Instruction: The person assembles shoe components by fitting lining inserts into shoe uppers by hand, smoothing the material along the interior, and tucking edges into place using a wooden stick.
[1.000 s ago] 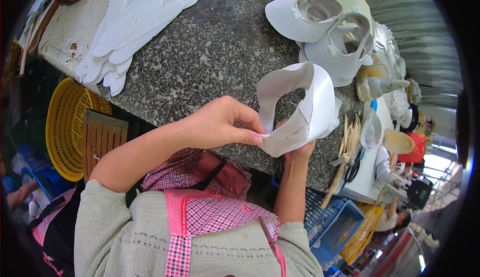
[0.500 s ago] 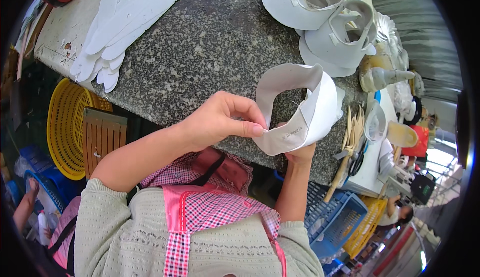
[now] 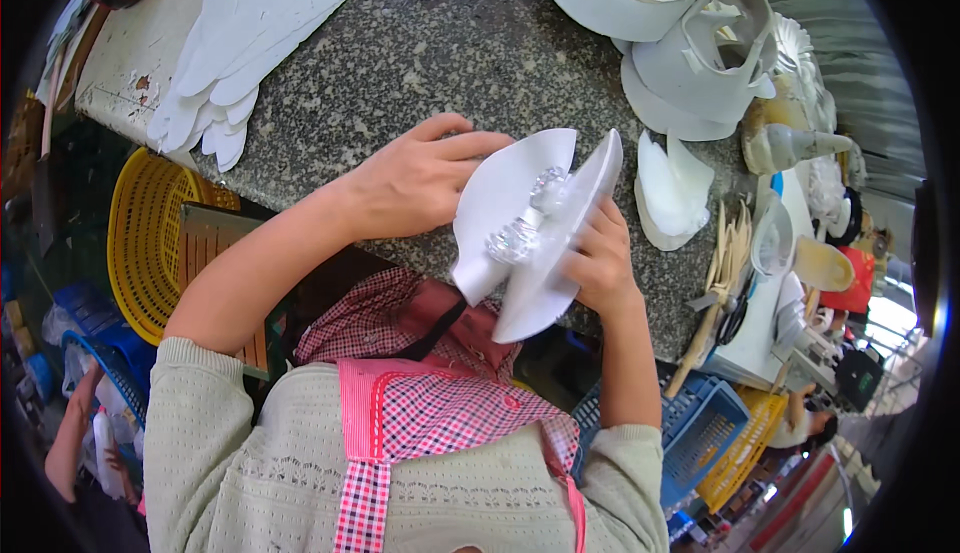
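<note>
Between my hands, above the table's near edge, is a white shoe upper (image 3: 500, 188) with a band of silvery, sparkling trim across its middle; its right half is slightly smeared by motion. My right hand (image 3: 605, 261) grips its right side, thumb and fingers closed on the rim. At its left edge my left hand (image 3: 405, 181) has its fingers bent around the far side, their tips hidden. On the table beyond my right hand lies another folded white upper (image 3: 672, 191). Farther back, several similar white uppers (image 3: 690, 68) stand stacked together.
White flat sole-shaped pieces (image 3: 250, 38) are fanned out at the far left of the speckled stone table (image 3: 420, 63). Along the right edge are wooden sticks (image 3: 730, 253), scissors (image 3: 735, 318) and a nozzle bottle (image 3: 800, 146). Yellow (image 3: 135, 243) and blue (image 3: 700, 433) baskets stand below.
The upper has been turned over, so its silvery trim now shows. My left hand has shifted from pinching its lower edge to its left side; the right hand has come out from underneath.
</note>
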### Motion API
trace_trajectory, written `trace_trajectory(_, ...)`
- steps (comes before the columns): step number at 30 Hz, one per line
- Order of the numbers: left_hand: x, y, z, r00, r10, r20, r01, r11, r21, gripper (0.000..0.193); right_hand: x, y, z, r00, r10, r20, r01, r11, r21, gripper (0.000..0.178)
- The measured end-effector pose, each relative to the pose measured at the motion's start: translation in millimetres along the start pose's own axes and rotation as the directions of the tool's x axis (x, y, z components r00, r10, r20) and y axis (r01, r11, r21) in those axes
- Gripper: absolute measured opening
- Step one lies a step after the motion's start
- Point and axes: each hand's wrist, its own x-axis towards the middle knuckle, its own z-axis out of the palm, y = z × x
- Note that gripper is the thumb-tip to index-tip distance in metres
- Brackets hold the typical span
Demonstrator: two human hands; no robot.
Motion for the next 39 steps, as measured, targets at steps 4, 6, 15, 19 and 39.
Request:
trace_trajectory(4,2.7,2.6,0.7,0.99,-0.13,0.05,0.132,0.99,-0.041,0.024,6.5,-13.3,-9.9,0.993,0.107,0.058,-0.102,0.991,-0.089,0.012)
trace_trajectory(6,-6.7,7.2,3.0,0.967,-0.254,0.01,0.251,0.947,-0.2,0.03,18.8,-19.2,-5.0,0.989,0.04,0.139,-0.016,0.985,-0.171,0.011)
trace_trajectory(15,15.9,22.6,-19.0,0.575,-0.503,0.645,0.76,0.038,-0.649,0.022,24.2,-11.9,2.2,0.992,0.028,0.121,-0.011,0.99,-0.141,0.012)
trace_trajectory(19,15.5,11.8,-7.1,0.92,-0.205,0.335,0.255,0.96,-0.113,0.029,24.2,-11.8,-2.7,0.986,0.062,0.157,-0.041,0.99,-0.133,0.011)
trace_trajectory(39,34.1,2.8,-20.7,0.874,-0.02,0.485,-0.013,0.998,0.063,0.03,25.1,-2.5,-6.6,0.93,0.117,0.35,-0.105,0.993,-0.053,0.005)
